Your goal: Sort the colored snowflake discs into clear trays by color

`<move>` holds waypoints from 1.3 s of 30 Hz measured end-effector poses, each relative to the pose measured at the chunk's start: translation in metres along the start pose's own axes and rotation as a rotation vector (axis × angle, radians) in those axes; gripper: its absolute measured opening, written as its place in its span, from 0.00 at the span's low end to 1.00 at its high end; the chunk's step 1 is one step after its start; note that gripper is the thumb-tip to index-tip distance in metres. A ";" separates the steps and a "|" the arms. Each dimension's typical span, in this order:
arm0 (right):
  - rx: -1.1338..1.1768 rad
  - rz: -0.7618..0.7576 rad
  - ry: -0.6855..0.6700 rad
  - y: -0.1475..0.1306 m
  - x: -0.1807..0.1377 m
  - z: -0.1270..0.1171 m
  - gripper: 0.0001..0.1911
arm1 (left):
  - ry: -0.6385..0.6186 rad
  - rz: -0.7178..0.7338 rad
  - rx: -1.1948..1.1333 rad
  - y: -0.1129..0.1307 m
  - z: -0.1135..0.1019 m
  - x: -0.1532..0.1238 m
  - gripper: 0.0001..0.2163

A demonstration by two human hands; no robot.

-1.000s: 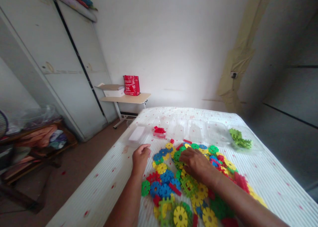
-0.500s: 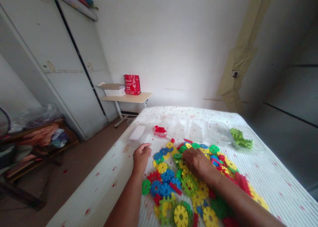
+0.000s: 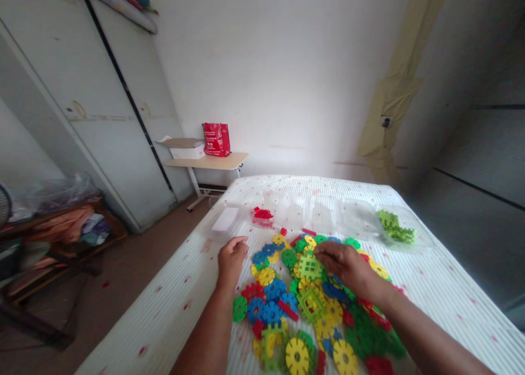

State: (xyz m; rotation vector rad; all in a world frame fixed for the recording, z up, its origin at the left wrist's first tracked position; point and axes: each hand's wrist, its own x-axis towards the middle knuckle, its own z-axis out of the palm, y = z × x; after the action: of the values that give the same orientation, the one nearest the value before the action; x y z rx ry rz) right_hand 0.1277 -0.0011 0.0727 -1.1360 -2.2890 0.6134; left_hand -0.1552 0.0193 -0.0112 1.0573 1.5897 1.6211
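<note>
A loose pile of plastic building pieces, with notched discs in yellow, blue and green, covers the middle of the table. My right hand is over the upper part of the pile. Its fingertips are closed on the edge of a light green square lattice piece. Left of the pile, my left hand hovers or rests by the table with its fingers curled in; nothing shows in it. Close by lie a red lattice piece and a yellow disc.
Clear plastic tubs line the far side: one with red pieces, one with light green pieces. A clear box with a white lid or block stands at the left. Behind, a small side table holds a red bag.
My right hand has shifted right and lifted slightly, and the light green lattice piece has come into sight at its fingertips. My left hand has stayed nearly where it was.
</note>
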 end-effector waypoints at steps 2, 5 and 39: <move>-0.056 -0.053 0.003 -0.006 -0.013 0.004 0.13 | 0.007 -0.001 -0.007 0.000 0.000 0.000 0.14; -0.197 -0.199 -0.016 -0.011 -0.035 0.017 0.14 | 0.012 -0.005 -0.002 0.001 0.000 -0.001 0.14; -0.337 -0.162 -0.420 -0.016 -0.034 0.022 0.27 | -0.006 0.014 0.024 -0.005 -0.001 0.002 0.14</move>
State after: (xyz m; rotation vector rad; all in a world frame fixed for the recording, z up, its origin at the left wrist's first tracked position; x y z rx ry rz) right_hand 0.1222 -0.0416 0.0569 -1.0245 -2.8973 0.4451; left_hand -0.1576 0.0212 -0.0159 1.0869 1.6050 1.6096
